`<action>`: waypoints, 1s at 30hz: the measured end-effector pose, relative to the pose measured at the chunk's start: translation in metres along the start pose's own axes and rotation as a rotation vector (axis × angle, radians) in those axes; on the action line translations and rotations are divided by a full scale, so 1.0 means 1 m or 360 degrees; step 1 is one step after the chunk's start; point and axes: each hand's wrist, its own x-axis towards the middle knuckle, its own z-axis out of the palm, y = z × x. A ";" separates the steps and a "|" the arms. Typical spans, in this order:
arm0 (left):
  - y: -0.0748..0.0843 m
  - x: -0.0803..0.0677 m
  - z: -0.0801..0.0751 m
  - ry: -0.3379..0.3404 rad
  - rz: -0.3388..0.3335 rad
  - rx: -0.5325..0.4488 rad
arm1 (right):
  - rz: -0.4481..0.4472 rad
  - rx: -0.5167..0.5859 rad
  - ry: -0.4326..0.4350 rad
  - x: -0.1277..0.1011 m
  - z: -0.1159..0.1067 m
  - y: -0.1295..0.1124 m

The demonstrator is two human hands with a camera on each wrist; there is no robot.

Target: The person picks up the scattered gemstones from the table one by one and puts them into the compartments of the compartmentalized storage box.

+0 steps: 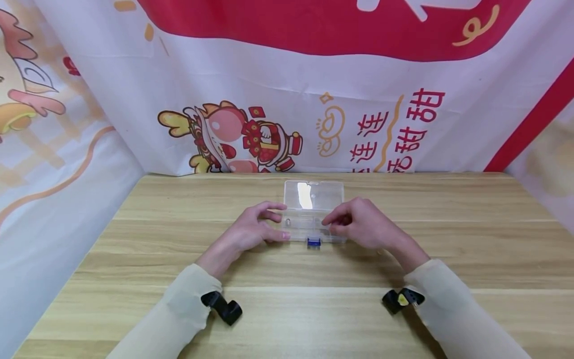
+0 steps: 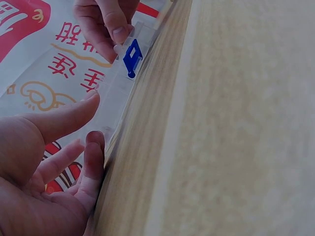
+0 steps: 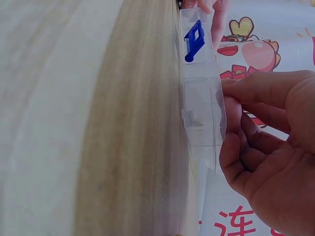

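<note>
A clear plastic compartment box [image 1: 309, 234] lies on the table, its clear lid [image 1: 329, 194] raised at the back and a blue latch [image 1: 314, 243] at the front. My left hand [image 1: 251, 229] grips the box's left end, thumb at the front corner and index finger farther back. Over the right-hand compartments is my right hand [image 1: 365, 224], its fingers curled and the tips brought together. In the left wrist view a small pale piece [image 2: 118, 49] shows at the right thumb's tip; its kind is unclear. One small ring-like thing [image 1: 288, 222] sits in a left compartment.
The wooden table [image 1: 287, 319] reaches back to a printed cloth [image 1: 269, 65] hanging behind it. Another cloth [image 1: 63, 224] hangs along the left side. Black camera mounts [image 1: 222, 307] are fixed at both sleeves.
</note>
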 end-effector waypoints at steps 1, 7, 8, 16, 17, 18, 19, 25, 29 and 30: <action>0.000 0.000 0.000 0.0002 0.0002 0.0000 | 0.0002 0.0001 -0.0002 0.000 0.000 0.000; 0.001 0.000 0.000 0.0002 0.0022 -0.0001 | 0.0001 -0.0024 0.0002 0.000 -0.001 -0.001; 0.001 0.000 0.000 0.0001 0.0026 -0.0002 | -0.0004 -0.0031 0.0003 0.000 -0.001 -0.001; 0.001 0.000 0.000 0.0003 0.0025 -0.0013 | -0.0028 -0.0053 0.0000 0.000 -0.001 0.000; 0.001 0.000 0.000 0.0002 0.0024 -0.0011 | -0.0030 -0.0055 0.0001 0.000 -0.001 0.000; 0.001 0.000 0.000 0.0002 0.0022 -0.0010 | -0.0031 -0.0056 0.0001 0.000 -0.001 0.000; 0.001 0.000 0.000 0.0001 0.0020 -0.0011 | -0.0031 -0.0057 0.0000 0.000 -0.001 0.000; 0.001 0.000 0.000 0.0002 -0.0001 -0.0026 | -0.0045 -0.0051 -0.0011 0.000 -0.001 0.001; 0.000 0.000 0.001 0.0000 -0.0006 -0.0036 | -0.0064 -0.0023 -0.0013 -0.002 -0.003 0.004; 0.000 0.000 0.001 0.0000 -0.0007 -0.0040 | -0.0066 -0.0016 -0.0013 -0.002 -0.004 0.005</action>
